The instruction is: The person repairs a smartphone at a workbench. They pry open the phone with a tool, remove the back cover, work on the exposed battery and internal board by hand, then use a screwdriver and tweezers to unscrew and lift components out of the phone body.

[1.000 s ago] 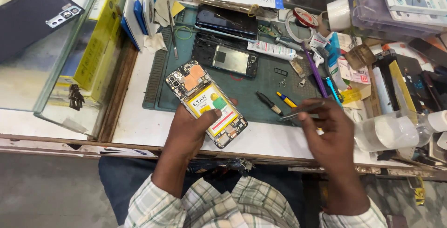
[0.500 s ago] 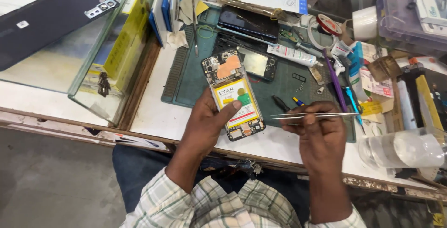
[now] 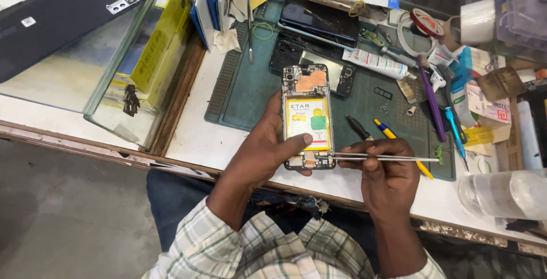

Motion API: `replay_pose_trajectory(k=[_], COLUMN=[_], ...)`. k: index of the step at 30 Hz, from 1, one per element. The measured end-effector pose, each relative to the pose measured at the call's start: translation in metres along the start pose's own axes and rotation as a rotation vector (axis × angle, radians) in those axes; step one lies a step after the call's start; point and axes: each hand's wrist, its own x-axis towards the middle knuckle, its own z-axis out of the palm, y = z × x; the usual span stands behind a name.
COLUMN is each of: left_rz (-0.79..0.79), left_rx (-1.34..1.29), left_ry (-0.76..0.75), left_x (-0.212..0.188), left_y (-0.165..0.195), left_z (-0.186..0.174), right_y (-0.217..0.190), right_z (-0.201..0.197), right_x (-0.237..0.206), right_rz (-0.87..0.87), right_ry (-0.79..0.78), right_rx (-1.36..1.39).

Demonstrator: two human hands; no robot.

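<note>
Two bare hands work over the near edge of the white worktop (image 3: 228, 136). The left hand (image 3: 268, 148) holds an opened phone (image 3: 308, 117) with its back cover off; the fingers wrap behind it and the thumb presses on the yellow battery (image 3: 308, 124) near its lower end. The phone stands almost upright in the view, its camera end pointing to the far edge, and it is above the near part of the green work mat (image 3: 250, 94). The right hand (image 3: 387, 170) pinches thin metal tweezers (image 3: 382, 157) between thumb and fingers. The tweezers lie almost level, and their tips touch the lower end of the phone, just beside the left thumb. On the mat, just behind the right hand, lie a black tool (image 3: 359, 128) and a yellow and blue pen (image 3: 399, 145). A purple tool (image 3: 431, 99) lies nearer to the right edge. Another dark phone (image 3: 325, 19) rests at the far edge of the mat. A clear plastic bottle (image 3: 504, 193) lies at the near right corner.
</note>
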Motion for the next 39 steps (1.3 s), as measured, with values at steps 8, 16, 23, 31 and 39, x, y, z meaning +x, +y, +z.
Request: replay_pose_trajectory(k=[8, 16, 23, 31, 39], left_rz=[0.182, 0.020, 0.109, 0.103, 0.083], left_rx=[0.096, 0.052, 0.059, 0.039, 0.040], left_ry=[-0.077, -0.102, -0.122, -0.137, -0.134], left_x=[-0.003, -0.006, -0.005, -0.005, -0.004], left_y=[-0.003, -0.002, 0.000, -0.001, -0.001], left_z=[-0.001, -0.003, -0.002, -0.003, -0.003], right_y=[-0.002, -0.001, 0.002, 0.003, 0.004], right_z=[-0.002, -0.005, -0.005, -0.004, -0.003], right_x=[-0.010, -0.015, -0.017, -0.019, -0.019], right_rz=[-0.062, -0.046, -0.024, -0.024, -0.071], right_ry=[-0.088, -0.111, -0.153, -0.162, -0.188], right_rx=[-0.109, -0.175, -0.091, -0.072, -0.073])
